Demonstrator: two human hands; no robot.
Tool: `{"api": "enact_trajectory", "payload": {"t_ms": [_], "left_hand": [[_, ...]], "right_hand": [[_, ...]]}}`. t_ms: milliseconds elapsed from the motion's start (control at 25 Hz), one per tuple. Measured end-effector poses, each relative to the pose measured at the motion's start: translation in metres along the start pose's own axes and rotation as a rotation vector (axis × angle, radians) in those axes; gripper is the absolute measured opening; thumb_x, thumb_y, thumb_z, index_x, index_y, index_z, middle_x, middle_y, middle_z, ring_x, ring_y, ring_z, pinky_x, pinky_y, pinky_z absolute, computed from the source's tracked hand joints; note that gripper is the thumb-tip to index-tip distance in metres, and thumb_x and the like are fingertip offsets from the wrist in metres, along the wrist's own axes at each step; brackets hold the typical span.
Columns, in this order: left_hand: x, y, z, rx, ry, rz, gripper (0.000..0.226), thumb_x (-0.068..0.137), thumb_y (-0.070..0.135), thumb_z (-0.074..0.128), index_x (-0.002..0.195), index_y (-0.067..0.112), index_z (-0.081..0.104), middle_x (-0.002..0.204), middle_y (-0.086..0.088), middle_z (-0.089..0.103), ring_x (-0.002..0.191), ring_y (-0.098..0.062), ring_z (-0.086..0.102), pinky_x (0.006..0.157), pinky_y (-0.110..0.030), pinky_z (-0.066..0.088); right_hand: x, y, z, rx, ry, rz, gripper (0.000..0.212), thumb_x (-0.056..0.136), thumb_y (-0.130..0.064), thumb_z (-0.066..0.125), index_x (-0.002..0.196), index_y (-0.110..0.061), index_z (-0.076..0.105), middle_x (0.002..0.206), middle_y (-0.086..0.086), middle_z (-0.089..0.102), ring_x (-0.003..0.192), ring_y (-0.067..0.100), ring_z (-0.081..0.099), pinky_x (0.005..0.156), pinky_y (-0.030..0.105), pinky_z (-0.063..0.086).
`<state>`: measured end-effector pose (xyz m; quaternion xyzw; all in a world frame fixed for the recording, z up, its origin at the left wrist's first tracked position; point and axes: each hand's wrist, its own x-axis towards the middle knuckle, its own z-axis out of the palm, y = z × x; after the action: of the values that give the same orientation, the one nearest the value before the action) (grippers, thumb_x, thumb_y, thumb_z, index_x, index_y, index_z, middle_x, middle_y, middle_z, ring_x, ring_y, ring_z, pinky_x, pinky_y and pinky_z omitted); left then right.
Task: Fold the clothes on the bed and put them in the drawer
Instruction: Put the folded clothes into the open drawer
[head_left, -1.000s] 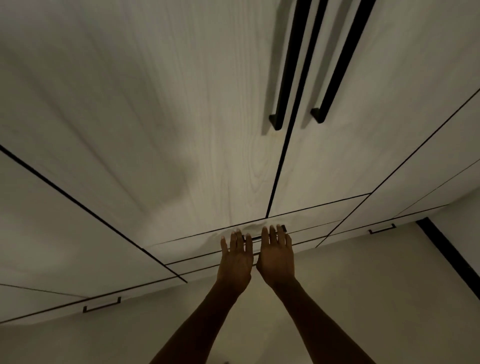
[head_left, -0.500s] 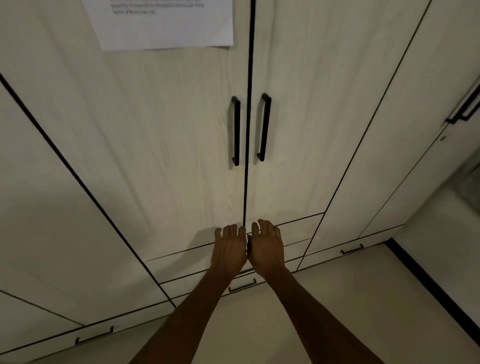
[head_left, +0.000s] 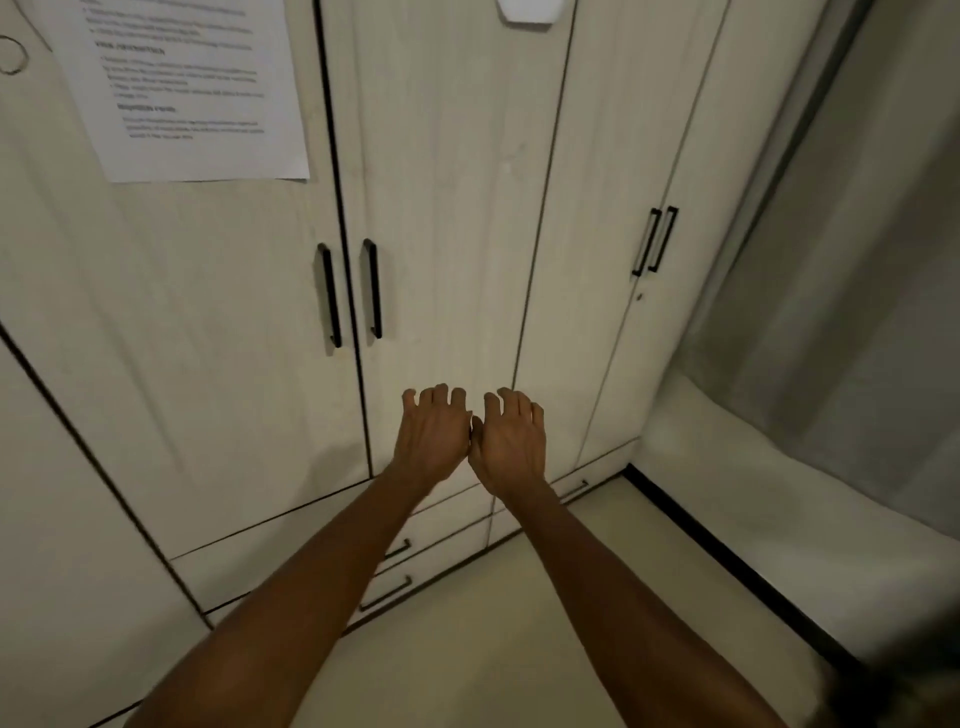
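My left hand (head_left: 434, 434) and my right hand (head_left: 511, 439) are stretched out side by side in front of the pale wood wardrobe (head_left: 441, 208), backs up, fingers loosely curled, holding nothing. Below them, at the foot of the wardrobe, two shut drawers (head_left: 441, 530) with dark handles (head_left: 387, 592) show between my forearms. No clothes and no bed are in view.
Tall wardrobe doors carry black bar handles (head_left: 330, 296) and a further pair of handles (head_left: 655, 241) to the right. A printed paper sheet (head_left: 192, 88) is stuck on the left door. A grey curtain (head_left: 841, 270) hangs at right above a white ledge (head_left: 779, 488). Pale floor (head_left: 493, 649) lies below.
The view has swung up and to the right, from the drawers to the doors and curtain. Both hands have lifted away from the drawer fronts and their fingers have curled loosely.
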<state>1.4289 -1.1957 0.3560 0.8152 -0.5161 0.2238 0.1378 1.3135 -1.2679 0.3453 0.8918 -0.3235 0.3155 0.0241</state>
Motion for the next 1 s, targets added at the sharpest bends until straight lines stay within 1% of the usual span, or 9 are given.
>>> {"api": "enact_trajectory", "payload": {"t_ms": [120, 200, 320, 400, 480, 560, 680, 840, 1000], "left_hand": [[0.005, 0.042, -0.015, -0.035, 0.004, 0.153, 0.026, 0.097, 0.028, 0.060, 0.111, 0.007, 0.068, 0.101, -0.015, 0.070, 0.090, -0.033, 0.067, 0.091, -0.049, 0.045], [0.002, 0.069, -0.028, -0.089, -0.016, 0.241, 0.026, 0.096, 0.023, 0.058, 0.115, 0.007, 0.067, 0.106, -0.015, 0.069, 0.095, -0.033, 0.066, 0.093, -0.050, 0.044], [-0.020, 0.112, -0.044, -0.214, -0.085, 0.386, 0.041, 0.083, 0.011, 0.066, 0.123, 0.005, 0.063, 0.115, -0.016, 0.067, 0.105, -0.034, 0.064, 0.099, -0.051, 0.042], [-0.047, 0.141, -0.055, -0.321, -0.093, 0.502, 0.044, 0.083, 0.009, 0.064, 0.127, 0.005, 0.061, 0.119, -0.016, 0.066, 0.108, -0.034, 0.063, 0.098, -0.050, 0.043], [-0.077, 0.170, -0.064, -0.394, -0.103, 0.605, 0.039, 0.088, 0.012, 0.057, 0.127, 0.006, 0.060, 0.118, -0.014, 0.066, 0.107, -0.032, 0.063, 0.096, -0.048, 0.043], [-0.109, 0.197, -0.068, -0.426, -0.114, 0.672, 0.034, 0.090, 0.014, 0.052, 0.122, 0.008, 0.060, 0.114, -0.012, 0.066, 0.102, -0.029, 0.063, 0.091, -0.045, 0.043], [-0.163, 0.240, -0.077, -0.452, -0.147, 0.797, 0.031, 0.090, 0.018, 0.054, 0.119, 0.010, 0.060, 0.110, -0.010, 0.066, 0.099, -0.028, 0.062, 0.086, -0.044, 0.043], [-0.244, 0.296, -0.093, -0.549, -0.240, 0.966, 0.037, 0.094, 0.023, 0.056, 0.128, 0.010, 0.057, 0.118, -0.012, 0.064, 0.106, -0.029, 0.061, 0.091, -0.045, 0.043], [-0.319, 0.340, -0.117, -0.672, -0.318, 1.069, 0.031, 0.096, 0.024, 0.055, 0.124, 0.010, 0.058, 0.120, -0.013, 0.065, 0.108, -0.031, 0.061, 0.092, -0.046, 0.044]], "right_hand": [[-0.027, 0.033, -0.041, -0.087, 0.001, 0.114, 0.045, 0.095, -0.034, 0.044, 0.121, -0.004, 0.065, 0.122, 0.018, 0.066, 0.113, 0.035, 0.060, 0.097, 0.046, 0.045], [-0.049, 0.046, -0.066, -0.166, 0.002, 0.208, 0.044, 0.093, -0.033, 0.046, 0.121, -0.005, 0.064, 0.122, 0.017, 0.065, 0.113, 0.034, 0.059, 0.097, 0.045, 0.043], [-0.093, 0.059, -0.103, -0.226, 0.000, 0.364, 0.048, 0.085, -0.033, 0.045, 0.121, -0.005, 0.062, 0.121, 0.015, 0.065, 0.112, 0.032, 0.057, 0.097, 0.045, 0.042], [-0.135, 0.060, -0.128, -0.265, 0.031, 0.475, 0.048, 0.084, -0.033, 0.047, 0.121, -0.006, 0.062, 0.121, 0.015, 0.064, 0.112, 0.032, 0.056, 0.098, 0.044, 0.042], [-0.179, 0.059, -0.150, -0.321, 0.052, 0.596, 0.046, 0.085, -0.032, 0.048, 0.121, -0.007, 0.061, 0.120, 0.013, 0.063, 0.112, 0.030, 0.055, 0.098, 0.043, 0.041], [-0.225, 0.056, -0.169, -0.387, 0.044, 0.682, 0.043, 0.087, -0.034, 0.048, 0.120, -0.009, 0.061, 0.118, 0.011, 0.063, 0.110, 0.029, 0.055, 0.097, 0.042, 0.040], [-0.299, 0.051, -0.204, -0.496, 0.039, 0.814, 0.041, 0.093, -0.038, 0.045, 0.118, -0.011, 0.061, 0.114, 0.010, 0.063, 0.105, 0.028, 0.056, 0.094, 0.043, 0.041], [-0.401, 0.046, -0.253, -0.598, 0.031, 0.996, 0.042, 0.099, -0.041, 0.041, 0.119, -0.011, 0.061, 0.115, 0.012, 0.063, 0.105, 0.029, 0.056, 0.093, 0.043, 0.041], [-0.487, 0.038, -0.287, -0.695, -0.004, 1.142, 0.044, 0.102, -0.045, 0.040, 0.120, -0.011, 0.061, 0.118, 0.012, 0.063, 0.108, 0.029, 0.055, 0.094, 0.043, 0.040]]}}
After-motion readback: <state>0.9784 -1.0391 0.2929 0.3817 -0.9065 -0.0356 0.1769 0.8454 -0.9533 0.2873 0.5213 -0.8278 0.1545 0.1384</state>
